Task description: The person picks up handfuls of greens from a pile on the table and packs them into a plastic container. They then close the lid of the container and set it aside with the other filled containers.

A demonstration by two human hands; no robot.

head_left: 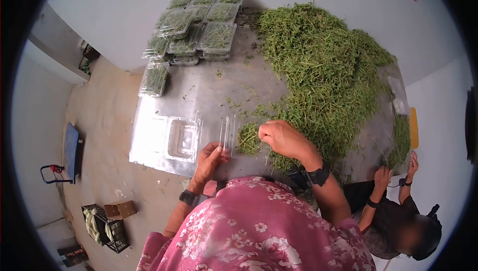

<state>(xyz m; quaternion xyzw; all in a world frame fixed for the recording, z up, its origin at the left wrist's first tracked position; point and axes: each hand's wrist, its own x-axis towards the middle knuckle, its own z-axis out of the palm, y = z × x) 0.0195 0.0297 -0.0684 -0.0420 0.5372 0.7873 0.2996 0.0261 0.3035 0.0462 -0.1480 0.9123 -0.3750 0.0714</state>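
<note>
In front of me on the metal table lies an open clear plastic clamshell box with a small heap of green sprigs in its right half. My left hand pinches the box's left side near the front edge. Over the right side of the sprigs, my right hand has its fingers closed; what they hold, if anything, is hidden. The large pile of greens reaches close to my right hand. Left of my left hand sits another open clamshell box with nothing in it.
Filled, closed clamshell boxes are stacked at the back left, with one filled box nearer. At the right, a co-worker's hands are near more greens. A crate and a blue trolley stand on the floor.
</note>
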